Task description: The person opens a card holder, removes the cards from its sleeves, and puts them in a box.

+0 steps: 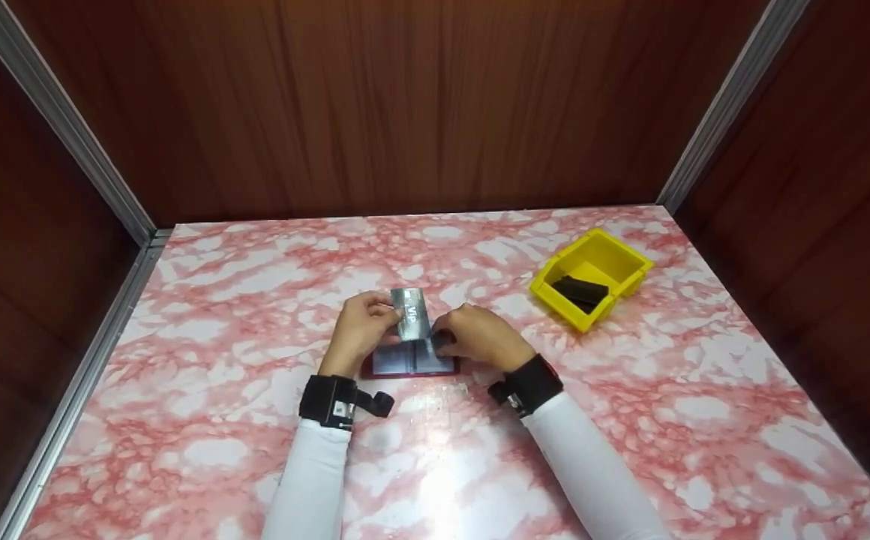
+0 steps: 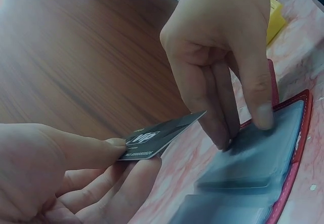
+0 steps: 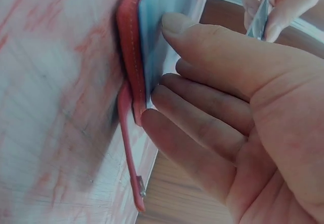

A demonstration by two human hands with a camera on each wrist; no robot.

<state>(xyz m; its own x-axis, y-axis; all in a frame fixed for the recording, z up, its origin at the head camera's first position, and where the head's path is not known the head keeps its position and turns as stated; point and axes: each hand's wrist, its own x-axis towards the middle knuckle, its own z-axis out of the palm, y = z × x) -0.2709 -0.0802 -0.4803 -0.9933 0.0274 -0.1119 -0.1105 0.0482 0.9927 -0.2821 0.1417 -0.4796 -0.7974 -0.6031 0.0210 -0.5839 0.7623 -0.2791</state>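
My left hand [image 1: 360, 330] pinches a dark, shiny card [image 2: 152, 138] printed "VIP" between thumb and fingers. It is tilted above an open card holder [image 1: 394, 361] with a red stitched edge and clear plastic sleeves [image 2: 243, 163]. Over the holder's right part, my right hand [image 1: 484, 334] has its thumb on a sleeve and its fingertips at the far edge, pinching it. A thin red strap [image 3: 129, 155] with a small metal snap sticks out from the holder in the right wrist view. The card and the sleeves are apart in the left wrist view.
A yellow bin [image 1: 609, 259] stands on the right of the table, with dark flat objects [image 1: 583, 291] inside. The red-and-white marbled table [image 1: 255, 262] has wood-grain panels [image 1: 405, 112] behind it and at both sides.
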